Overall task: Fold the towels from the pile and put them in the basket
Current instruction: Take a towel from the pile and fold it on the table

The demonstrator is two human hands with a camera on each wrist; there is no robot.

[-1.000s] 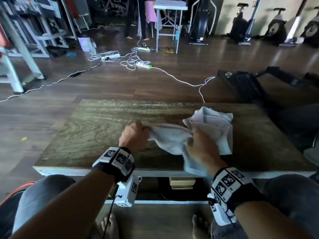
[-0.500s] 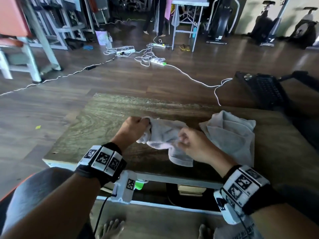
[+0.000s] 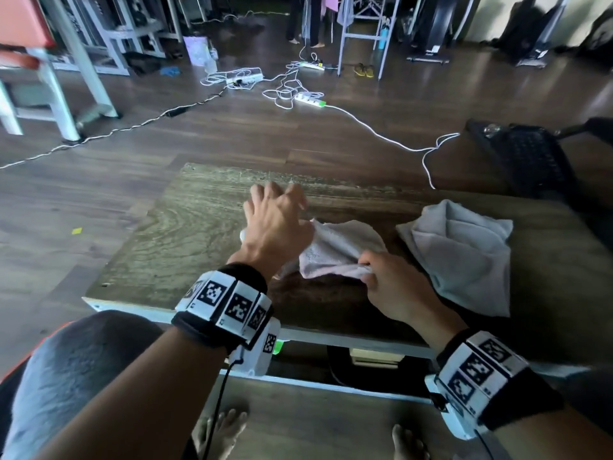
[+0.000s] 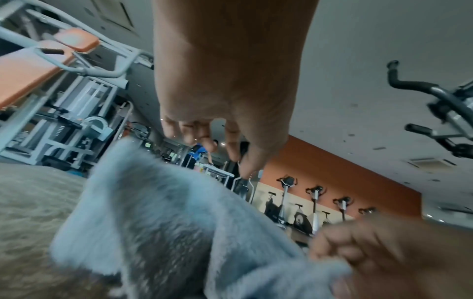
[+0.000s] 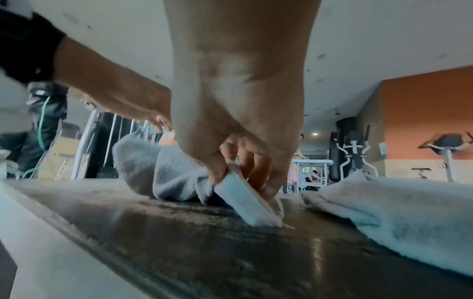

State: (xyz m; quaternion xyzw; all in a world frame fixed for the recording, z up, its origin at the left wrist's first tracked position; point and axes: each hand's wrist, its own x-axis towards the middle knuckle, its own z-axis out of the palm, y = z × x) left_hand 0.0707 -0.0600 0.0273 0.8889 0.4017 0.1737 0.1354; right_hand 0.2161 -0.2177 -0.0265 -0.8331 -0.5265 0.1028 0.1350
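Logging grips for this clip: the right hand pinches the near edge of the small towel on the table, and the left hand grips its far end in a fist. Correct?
Not quite. The left hand is open, fingers spread above the small towel; the left wrist view shows it holding nothing. The right hand does pinch the near edge on the table.

Black wristbands (image 3: pixel 229 307) carry white tiles with square black markers; grey trousers (image 3: pixel 76 370); bare feet (image 3: pixel 219 433).

Premises: gym. Evidence: exercise bikes (image 4: pixel 314 204) along orange wall beyond fingertips, weight machines w/ orange pads (image 4: pixel 51 60) left of fingers, punch bag (image 5: pixel 335 153)
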